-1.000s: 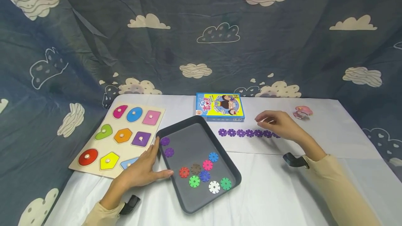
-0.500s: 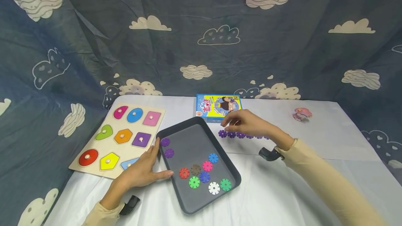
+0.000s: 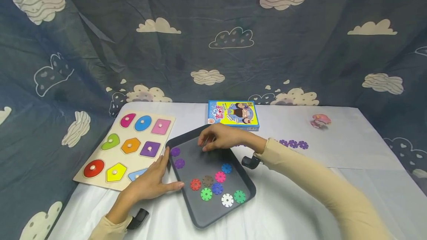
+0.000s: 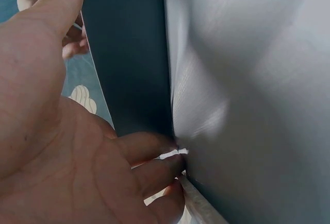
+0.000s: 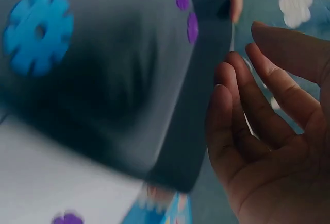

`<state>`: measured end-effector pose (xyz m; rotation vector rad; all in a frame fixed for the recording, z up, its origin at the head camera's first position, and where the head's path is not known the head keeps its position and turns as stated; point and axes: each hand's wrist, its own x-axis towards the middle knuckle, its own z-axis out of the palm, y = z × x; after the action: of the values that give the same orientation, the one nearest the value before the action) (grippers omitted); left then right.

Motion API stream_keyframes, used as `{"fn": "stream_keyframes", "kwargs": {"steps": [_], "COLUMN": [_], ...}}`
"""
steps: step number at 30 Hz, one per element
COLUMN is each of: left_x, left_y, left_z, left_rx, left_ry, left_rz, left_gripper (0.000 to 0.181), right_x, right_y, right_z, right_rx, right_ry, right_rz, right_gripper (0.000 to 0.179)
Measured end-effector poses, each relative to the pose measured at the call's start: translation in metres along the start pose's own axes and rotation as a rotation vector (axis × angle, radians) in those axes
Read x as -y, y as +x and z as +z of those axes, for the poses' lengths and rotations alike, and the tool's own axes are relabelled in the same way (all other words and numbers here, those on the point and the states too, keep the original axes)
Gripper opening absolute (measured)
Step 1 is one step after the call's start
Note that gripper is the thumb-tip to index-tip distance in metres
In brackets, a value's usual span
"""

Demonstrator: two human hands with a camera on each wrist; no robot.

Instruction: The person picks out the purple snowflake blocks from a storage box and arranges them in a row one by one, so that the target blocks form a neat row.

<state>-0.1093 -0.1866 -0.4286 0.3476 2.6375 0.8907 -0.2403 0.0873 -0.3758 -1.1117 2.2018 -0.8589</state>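
Observation:
A dark grey tray (image 3: 200,210) lies at an angle on the white cloth. Inside it are two purple notched discs (image 3: 179,163) near the left wall and several discs in other colours, among them a pink one (image 3: 220,176) and a white one (image 3: 227,200). My left hand (image 3: 150,180) rests against the tray's left side, fingers along the outer wall. Over the far part of the tray hovers my right hand (image 3: 223,136), loosely bent, with nothing between the fingers in the right wrist view. A row of purple discs (image 3: 293,144) is partly hidden behind the right forearm.
A wooden shape puzzle board (image 3: 126,153) with knobbed pieces lies left of the tray, partly behind the left hand. A blue and yellow card box (image 3: 233,115) stands behind the tray. A small pink toy (image 3: 321,120) sits at the back right.
My right hand has moved left from above the purple row to above the tray, uncovering the row's right end. My left hand and the tray stay in place.

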Motion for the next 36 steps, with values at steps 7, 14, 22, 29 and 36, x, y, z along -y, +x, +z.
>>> {"fn": "stream_keyframes", "kwargs": {"steps": [7,14,22,29,36], "left_x": [-0.003,-0.002,-0.001,-0.002,-0.002], "left_y": [0.001,0.001,0.000,-0.001,0.000], "left_z": [0.000,-0.001,-0.001,-0.001,-0.001], "left_rx": [0.012,0.005,0.011,0.023,0.016], "left_ry": [-0.006,0.008,-0.013,-0.022,-0.013], "left_rz": [-0.001,0.000,0.004,-0.003,-0.004], "left_gripper": [0.126,0.126,0.125,0.125,0.125], "right_x": [0.010,0.017,0.013,0.009,0.011], "right_y": [0.034,0.058,0.073,0.075,0.076], "right_z": [0.016,0.029,0.043,0.051,0.055], "right_rx": [0.073,0.115,0.123,0.114,0.082], "right_ry": [-0.073,-0.073,-0.053,-0.028,-0.053], "right_rz": [0.011,0.029,0.073,0.103,0.124], "right_gripper": [0.023,0.025,0.022,0.019,0.023]}}
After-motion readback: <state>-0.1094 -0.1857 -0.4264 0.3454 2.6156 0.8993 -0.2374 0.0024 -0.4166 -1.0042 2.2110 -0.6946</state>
